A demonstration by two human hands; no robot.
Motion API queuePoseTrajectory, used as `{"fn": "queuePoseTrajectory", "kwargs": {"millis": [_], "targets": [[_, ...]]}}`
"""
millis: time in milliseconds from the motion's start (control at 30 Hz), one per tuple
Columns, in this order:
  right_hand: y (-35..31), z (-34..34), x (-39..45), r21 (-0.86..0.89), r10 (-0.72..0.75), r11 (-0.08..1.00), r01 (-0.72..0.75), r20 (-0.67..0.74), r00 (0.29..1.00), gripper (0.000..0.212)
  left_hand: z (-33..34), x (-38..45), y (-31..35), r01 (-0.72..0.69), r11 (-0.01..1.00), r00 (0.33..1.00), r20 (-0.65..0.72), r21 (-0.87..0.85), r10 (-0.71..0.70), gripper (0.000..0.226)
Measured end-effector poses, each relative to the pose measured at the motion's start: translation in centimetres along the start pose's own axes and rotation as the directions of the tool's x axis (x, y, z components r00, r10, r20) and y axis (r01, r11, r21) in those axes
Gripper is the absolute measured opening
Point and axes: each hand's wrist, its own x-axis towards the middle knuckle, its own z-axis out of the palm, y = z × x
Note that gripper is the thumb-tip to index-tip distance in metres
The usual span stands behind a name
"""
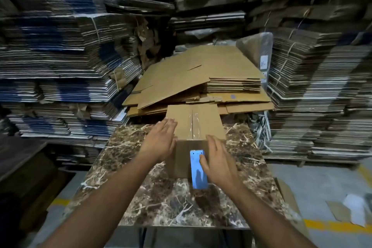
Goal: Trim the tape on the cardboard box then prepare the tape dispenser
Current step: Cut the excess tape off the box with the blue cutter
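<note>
A closed brown cardboard box stands on the marble table, with clear tape running along its top seam. A glossy blue strip with a toothed upper end lies against the box's front face, and its lower end reaches the table. My left hand is flat with its fingers stretched out at the box's upper left edge, holding nothing. My right hand is also flat at the front right of the box. Its thumb rests on the blue strip, and its fingers point toward the top edge.
Flattened brown cartons are piled just behind the table. Tall stacks of bundled flat cardboard wall in the left, right and back. The grey floor at the right has a yellow line and loose scraps.
</note>
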Motion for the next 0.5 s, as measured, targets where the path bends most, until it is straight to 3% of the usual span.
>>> {"fn": "queuePoseTrajectory", "kwargs": {"millis": [200,500], "targets": [[-0.3,5.4,-0.4,-0.051,0.054,0.998,-0.048,0.118,0.992,0.074,2.8,0.3,0.4,-0.042,0.998,0.988,0.145,-0.037,0.047,0.064],[-1.2,10.6,-1.2,-0.204,0.184,0.963,-0.174,0.029,0.983,0.095,6.5,5.4,-2.1,-0.337,0.937,0.918,0.192,-0.086,0.348,0.063]]}}
